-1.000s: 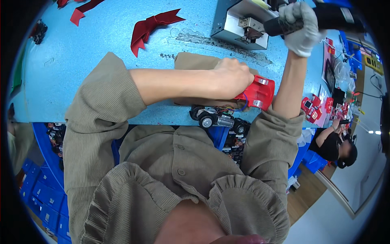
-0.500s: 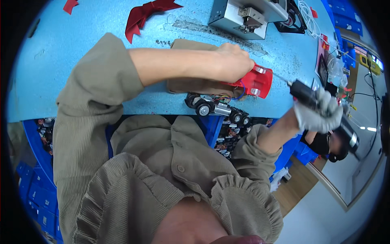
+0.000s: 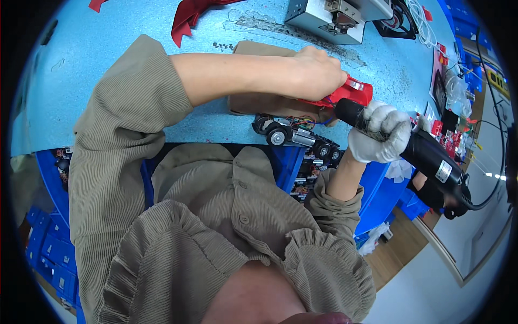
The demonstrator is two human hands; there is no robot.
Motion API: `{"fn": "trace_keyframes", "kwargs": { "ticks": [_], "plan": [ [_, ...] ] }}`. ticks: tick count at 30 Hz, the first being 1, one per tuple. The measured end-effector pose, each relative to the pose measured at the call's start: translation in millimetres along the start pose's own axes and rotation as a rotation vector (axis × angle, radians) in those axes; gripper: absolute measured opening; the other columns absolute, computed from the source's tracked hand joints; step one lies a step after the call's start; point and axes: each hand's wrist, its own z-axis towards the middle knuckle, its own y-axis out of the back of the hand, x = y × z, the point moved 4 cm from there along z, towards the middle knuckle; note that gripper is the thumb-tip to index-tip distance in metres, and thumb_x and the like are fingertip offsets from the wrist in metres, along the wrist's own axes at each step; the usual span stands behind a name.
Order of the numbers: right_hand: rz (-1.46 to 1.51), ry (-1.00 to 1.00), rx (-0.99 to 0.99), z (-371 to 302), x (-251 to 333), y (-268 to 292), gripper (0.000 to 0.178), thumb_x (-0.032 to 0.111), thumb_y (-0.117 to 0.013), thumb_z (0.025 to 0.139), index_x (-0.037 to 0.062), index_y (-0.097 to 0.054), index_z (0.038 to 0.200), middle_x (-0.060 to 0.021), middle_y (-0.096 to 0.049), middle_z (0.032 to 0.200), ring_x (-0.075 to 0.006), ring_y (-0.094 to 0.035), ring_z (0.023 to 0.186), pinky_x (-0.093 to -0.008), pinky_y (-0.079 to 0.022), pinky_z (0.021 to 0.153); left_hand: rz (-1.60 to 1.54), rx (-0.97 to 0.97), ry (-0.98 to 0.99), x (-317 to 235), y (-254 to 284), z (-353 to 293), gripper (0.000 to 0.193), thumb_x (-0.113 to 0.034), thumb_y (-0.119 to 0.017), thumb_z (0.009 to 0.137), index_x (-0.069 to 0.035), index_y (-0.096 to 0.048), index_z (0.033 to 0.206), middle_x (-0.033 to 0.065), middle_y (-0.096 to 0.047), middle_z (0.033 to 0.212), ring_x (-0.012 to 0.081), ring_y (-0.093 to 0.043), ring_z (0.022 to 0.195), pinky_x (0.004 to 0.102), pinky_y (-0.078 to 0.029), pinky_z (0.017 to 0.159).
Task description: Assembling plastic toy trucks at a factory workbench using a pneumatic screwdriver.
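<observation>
My bare left hand [image 3: 319, 74] is closed on a red plastic toy car body [image 3: 360, 90], which lies over a brown cloth-covered pad [image 3: 259, 103]. In a white glove, my right hand [image 3: 382, 132] wraps round a black corded electric screwdriver [image 3: 431, 159]. Its front end reaches the near side of the red body; the tip is hidden there. Just in front of the pad, near the table edge, sits a toy car chassis [image 3: 294, 134] with black wheels and silver parts. Thin coloured wires run between the chassis and the red body.
A grey metal machine [image 3: 324, 24] stands at the back, with a black fan [image 3: 396, 22] beside it. Dark red folded pieces [image 3: 189, 19] lie at the far left of the blue table [image 3: 108, 32]. Blue bins [image 3: 54, 254] stand below, and another person [image 3: 445, 197] is at right.
My right hand has brought the screwdriver leftward to the red car body, and its shaft no longer shows. My left hand keeps its grip, with the red body tilted. The view has shifted slightly.
</observation>
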Motion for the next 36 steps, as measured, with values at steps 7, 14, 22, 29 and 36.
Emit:
{"fn": "trace_keyframes", "kwargs": {
  "ticks": [7, 14, 22, 29, 36],
  "plan": [
    [-0.068, 0.134, 0.158, -3.4, 2.0, -26.8, 0.013, 0.013, -0.049, 0.084, 0.0115, -0.043, 0.095, -0.0036, -0.04, 0.059, -0.0157, -0.042, 0.047, -0.0331, -0.041, 0.049, -0.025, -0.049, -0.009, -0.8, -2.2, -5.5, 0.015, -0.012, -0.059, 0.074, 0.0, -0.06, 0.085, 0.0178, -0.062, 0.083, 0.0318, -0.063, 0.081, 0.0396, -0.05, 0.069],
    [-0.029, 0.105, 0.252, -3.6, 0.0, -35.4, 0.028, 0.001, -0.048, 0.081, 0.0134, -0.041, 0.105, -0.0071, -0.045, 0.061, -0.0178, -0.046, 0.047, -0.0357, -0.044, 0.048, -0.345, -0.013, -0.002, 21.8, -4.2, -21.0, 0.036, -0.012, -0.066, 0.07, -0.001, -0.059, 0.104, 0.0195, -0.061, 0.097, 0.0339, -0.06, 0.087, 0.0386, -0.049, 0.076],
    [0.092, -0.003, 0.352, 54.4, 7.0, -39.0, 0.007, 0.016, -0.047, 0.085, 0.0095, -0.047, 0.086, -0.0015, -0.04, 0.056, -0.0151, -0.043, 0.046, -0.0294, -0.041, 0.049, -0.636, -0.573, -0.086, 46.2, -33.0, -68.5, 0.067, -0.008, -0.072, 0.063, -0.004, -0.045, 0.123, 0.0158, -0.054, 0.114, 0.0311, -0.053, 0.105, 0.0358, -0.044, 0.089],
    [-0.286, 0.037, 0.212, 170.8, -53.0, -34.0, 0.028, 0.027, -0.047, 0.086, 0.0072, -0.046, 0.066, -0.0013, -0.042, 0.055, -0.0129, -0.042, 0.049, -0.0316, -0.042, 0.054, -0.704, -0.537, -0.175, 37.7, -30.6, -59.0, 0.06, -0.013, -0.071, 0.064, -0.003, -0.047, 0.118, 0.0159, -0.056, 0.11, 0.0316, -0.054, 0.101, 0.0365, -0.045, 0.087],
    [-0.165, 0.135, 0.157, 92.5, -31.8, -27.8, 0.028, 0.027, -0.053, 0.081, 0.0056, -0.047, 0.065, -0.0024, -0.044, 0.055, -0.0132, -0.044, 0.047, -0.0329, -0.043, 0.05, -0.679, -0.541, -0.123, 42.9, -30.3, -62.4, 0.06, -0.012, -0.072, 0.064, -0.003, -0.048, 0.118, 0.0155, -0.055, 0.111, 0.0305, -0.055, 0.101, 0.0356, -0.045, 0.087]
  ]
}}
